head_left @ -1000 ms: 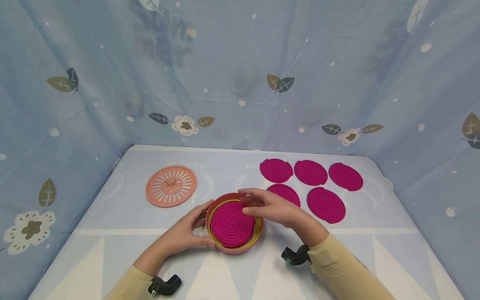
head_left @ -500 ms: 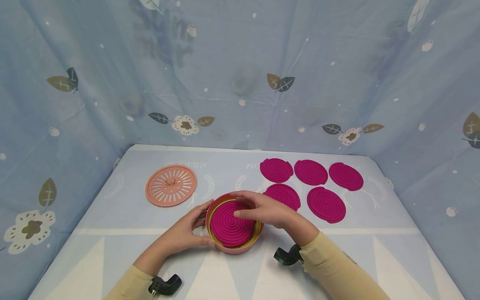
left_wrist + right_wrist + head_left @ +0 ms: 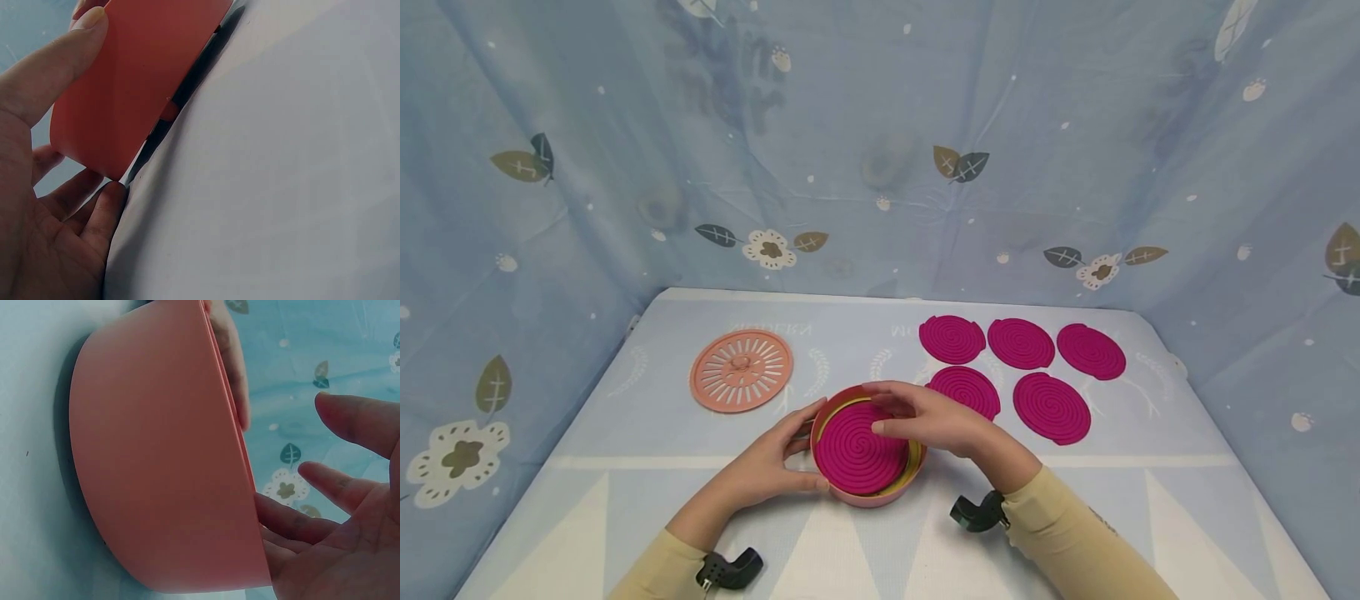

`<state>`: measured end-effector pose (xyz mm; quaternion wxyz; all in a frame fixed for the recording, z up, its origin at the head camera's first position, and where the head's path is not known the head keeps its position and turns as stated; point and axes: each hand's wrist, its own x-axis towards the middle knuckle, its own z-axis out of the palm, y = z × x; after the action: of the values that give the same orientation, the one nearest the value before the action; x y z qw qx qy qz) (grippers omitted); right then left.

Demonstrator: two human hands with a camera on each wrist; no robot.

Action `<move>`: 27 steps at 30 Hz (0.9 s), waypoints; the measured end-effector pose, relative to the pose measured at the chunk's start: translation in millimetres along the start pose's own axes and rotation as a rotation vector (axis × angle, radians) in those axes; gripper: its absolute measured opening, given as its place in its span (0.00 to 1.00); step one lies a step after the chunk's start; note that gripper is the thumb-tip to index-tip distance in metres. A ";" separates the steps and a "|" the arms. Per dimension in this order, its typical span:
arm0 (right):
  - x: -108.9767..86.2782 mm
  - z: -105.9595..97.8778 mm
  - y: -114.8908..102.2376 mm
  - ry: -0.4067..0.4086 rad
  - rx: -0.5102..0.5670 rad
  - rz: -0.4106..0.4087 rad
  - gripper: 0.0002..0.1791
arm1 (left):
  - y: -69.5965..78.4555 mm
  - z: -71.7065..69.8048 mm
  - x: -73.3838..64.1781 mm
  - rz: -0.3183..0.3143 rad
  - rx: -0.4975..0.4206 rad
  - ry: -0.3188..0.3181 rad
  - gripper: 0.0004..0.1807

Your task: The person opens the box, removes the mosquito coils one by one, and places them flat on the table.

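Observation:
A round coral mosquito coil box (image 3: 868, 501) stands uncovered near the table's middle. Inside it lies a magenta mosquito coil (image 3: 853, 458) with yellow showing round its edge. My left hand (image 3: 772, 464) grips the box's left side, thumb in front and fingers behind; the left wrist view shows the thumb against the wall (image 3: 144, 69). From the right, my right hand (image 3: 928, 419) reaches over the rim, fingers dipping inside by the coil. Its thumb stays apart in the right wrist view, above the outer wall (image 3: 162, 450). The fingertips inside the box are hidden.
Several more magenta coils (image 3: 1052, 408) lie flat at the right back, one (image 3: 964, 390) partly behind my right hand. A slotted coral lid (image 3: 741, 372) with a small knob rests at the left back. Patterned blue cloth (image 3: 880, 150) surrounds the table.
My right hand has moved left and further over the box. The coil inside has shifted slightly left, toward the box's left rim. My left hand keeps its grip.

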<state>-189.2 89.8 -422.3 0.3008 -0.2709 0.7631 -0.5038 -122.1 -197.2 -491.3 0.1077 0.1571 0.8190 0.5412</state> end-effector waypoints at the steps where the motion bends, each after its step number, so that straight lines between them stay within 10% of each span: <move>1: -0.1 -0.1 -0.1 0.004 -0.002 -0.005 0.34 | -0.2 0.2 0.1 0.001 0.002 0.002 0.60; 27: -5.7 3.4 6.8 0.145 0.310 0.001 0.32 | -0.8 -0.2 0.0 0.011 -0.006 -0.001 0.61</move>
<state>-183.7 94.1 -428.6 0.2832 -0.1837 0.6960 -0.6338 -122.3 -197.7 -492.0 0.1054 0.1616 0.8166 0.5440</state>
